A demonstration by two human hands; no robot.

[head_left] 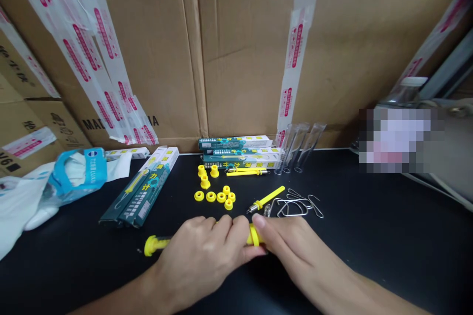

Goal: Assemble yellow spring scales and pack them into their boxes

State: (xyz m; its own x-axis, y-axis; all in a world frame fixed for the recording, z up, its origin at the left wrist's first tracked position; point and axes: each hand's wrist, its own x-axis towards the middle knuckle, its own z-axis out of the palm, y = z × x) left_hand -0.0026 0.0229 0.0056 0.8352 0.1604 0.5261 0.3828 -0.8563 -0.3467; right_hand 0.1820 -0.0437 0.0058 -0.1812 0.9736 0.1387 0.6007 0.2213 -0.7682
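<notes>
My left hand [201,256] is wrapped around a yellow tube-shaped tool [155,243] that lies low over the black table [369,236], its capped end sticking out to the left. My right hand [286,243] pinches the tool's other end, where a yellow ring [254,235] shows between the fingers. Just beyond the hands lie several small yellow caps [216,192], a yellow rod with a metal tip [266,199] and bent wire hooks [299,204].
Flat teal and white boxes lie at the left [142,189] and stacked at the back [238,150]. Clear tubes [301,150] lean on the cardboard cartons [236,44] behind. A plastic bag [55,182] sits at the far left, a bottle [406,91] at the right.
</notes>
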